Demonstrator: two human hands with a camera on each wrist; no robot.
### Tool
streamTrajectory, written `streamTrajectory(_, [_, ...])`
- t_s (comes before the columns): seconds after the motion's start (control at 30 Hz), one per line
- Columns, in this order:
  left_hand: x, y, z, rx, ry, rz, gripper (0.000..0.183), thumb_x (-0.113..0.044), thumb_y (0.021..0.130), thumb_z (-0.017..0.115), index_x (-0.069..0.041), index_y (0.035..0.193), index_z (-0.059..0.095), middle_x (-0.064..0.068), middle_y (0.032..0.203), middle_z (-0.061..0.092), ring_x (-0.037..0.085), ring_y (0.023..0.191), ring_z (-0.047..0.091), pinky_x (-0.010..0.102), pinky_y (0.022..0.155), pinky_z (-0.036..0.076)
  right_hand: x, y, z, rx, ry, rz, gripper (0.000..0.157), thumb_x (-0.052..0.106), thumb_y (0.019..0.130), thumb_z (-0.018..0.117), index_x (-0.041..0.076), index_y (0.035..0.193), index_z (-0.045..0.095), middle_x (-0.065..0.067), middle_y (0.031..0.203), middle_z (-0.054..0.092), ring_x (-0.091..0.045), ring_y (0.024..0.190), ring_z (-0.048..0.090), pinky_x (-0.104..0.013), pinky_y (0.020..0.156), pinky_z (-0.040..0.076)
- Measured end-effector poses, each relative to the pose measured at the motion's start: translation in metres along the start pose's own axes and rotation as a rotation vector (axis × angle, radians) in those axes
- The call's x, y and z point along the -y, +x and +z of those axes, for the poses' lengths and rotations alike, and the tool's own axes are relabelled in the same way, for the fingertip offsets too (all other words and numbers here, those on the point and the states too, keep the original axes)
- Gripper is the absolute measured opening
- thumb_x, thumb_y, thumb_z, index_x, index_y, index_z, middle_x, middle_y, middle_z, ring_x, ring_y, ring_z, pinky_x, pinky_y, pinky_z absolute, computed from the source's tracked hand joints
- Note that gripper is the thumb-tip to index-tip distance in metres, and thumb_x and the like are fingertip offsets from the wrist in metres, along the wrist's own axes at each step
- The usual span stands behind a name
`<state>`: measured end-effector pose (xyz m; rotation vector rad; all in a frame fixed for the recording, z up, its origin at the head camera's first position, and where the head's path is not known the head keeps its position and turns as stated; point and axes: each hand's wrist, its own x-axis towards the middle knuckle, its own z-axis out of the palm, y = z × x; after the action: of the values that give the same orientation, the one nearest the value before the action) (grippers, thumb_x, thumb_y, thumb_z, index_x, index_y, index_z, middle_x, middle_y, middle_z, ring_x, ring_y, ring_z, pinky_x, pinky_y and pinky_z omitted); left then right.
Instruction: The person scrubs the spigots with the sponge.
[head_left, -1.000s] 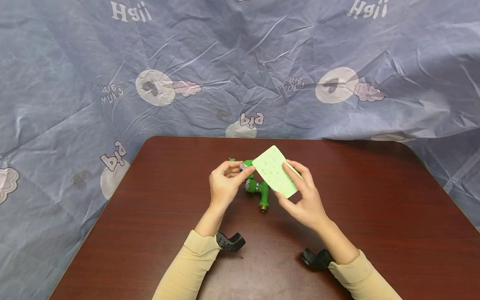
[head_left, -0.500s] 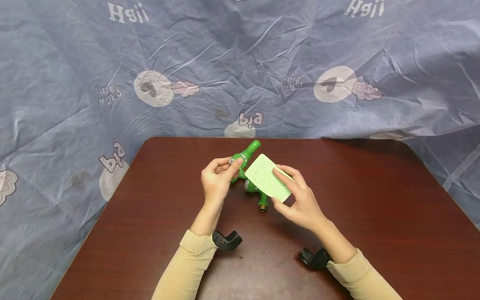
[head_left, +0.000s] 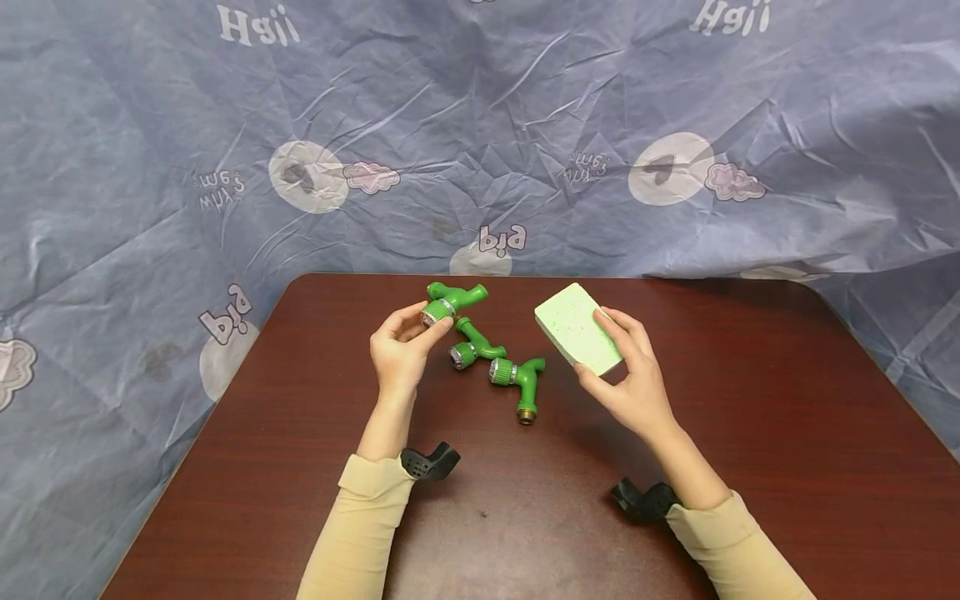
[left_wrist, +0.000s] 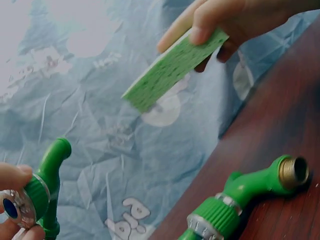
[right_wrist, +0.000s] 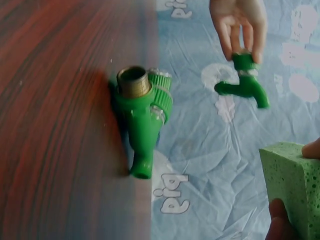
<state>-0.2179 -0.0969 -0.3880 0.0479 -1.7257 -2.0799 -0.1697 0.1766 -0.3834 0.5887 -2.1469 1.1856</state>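
Note:
A green plastic faucet (head_left: 457, 297) with a ribbed knob is pinched by its knob in my left hand (head_left: 400, 354), raised above the table's far part. In the right wrist view this faucet (right_wrist: 244, 86) hangs from the fingertips, spout outward. My right hand (head_left: 633, 387) grips a light green rectangular sponge (head_left: 576, 327) between thumb and fingers, well apart from the faucet. The sponge's speckled, porous side (left_wrist: 172, 70) shows in the left wrist view. Two similar faucets lie on the table between the hands: one farther back (head_left: 480, 342), another nearer (head_left: 528, 385) with a brass threaded end.
The dark red-brown wooden table (head_left: 285, 467) has rounded far corners. Behind it hangs a wrinkled blue-grey printed cloth (head_left: 480, 125). Black camera mounts sit on the left wrist (head_left: 431, 461) and the right wrist (head_left: 643, 500).
My left hand has moved left with the held faucet, away from the sponge. My right hand has drawn the sponge right and up, so both faucets on the table now show fully.

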Motion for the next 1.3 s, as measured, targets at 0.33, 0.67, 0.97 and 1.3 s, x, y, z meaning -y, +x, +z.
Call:
streamTrajectory(0.33, [0.021,0.012,-0.018,-0.078,0.095,-0.106,0.040,0.006,0.065,0.080,0.000,0.102,0.068,0.006,0.088,0.065,0.011,0.074,0.064,0.021,0.063,0.053,-0.046,-0.009,0.000,0.027,-0.031,0.249,0.065,0.002,0.073,0.075,0.005,0.133,0.051,-0.012,0.138,0.042,-0.030,0.122,0.041,-0.023,0.085,0.031])
streamTrajectory(0.67, [0.052,0.017,-0.033,-0.178,0.282,-0.159,0.038,-0.005,0.061,0.084,-0.006,0.095,0.068,0.011,0.086,0.064,0.007,0.066,0.060,0.020,0.057,0.048,-0.075,-0.017,0.001,0.061,-0.119,0.361,0.063,0.009,0.074,0.074,0.000,0.131,0.051,-0.015,0.135,0.043,-0.034,0.119,0.042,-0.043,0.088,0.034])
streamTrajectory(0.97, [0.074,0.017,-0.042,-0.207,0.398,-0.182,0.037,-0.007,0.061,0.085,-0.008,0.094,0.068,0.011,0.086,0.067,0.007,0.066,0.060,0.021,0.059,0.047,-0.092,-0.023,0.001,0.107,-0.123,0.430,0.064,0.015,0.076,0.074,0.000,0.133,0.050,-0.017,0.137,0.042,-0.039,0.124,0.035,-0.048,0.092,0.032])
streamTrajectory(1.3, [0.080,0.017,-0.046,-0.204,0.567,-0.149,0.036,-0.021,0.062,0.085,-0.014,0.094,0.068,0.010,0.085,0.070,0.024,0.080,0.064,0.038,0.077,0.044,-0.102,-0.031,0.003,0.167,-0.205,0.473,0.063,0.021,0.077,0.073,0.002,0.133,0.051,-0.018,0.136,0.043,-0.042,0.123,0.032,-0.054,0.094,0.027])
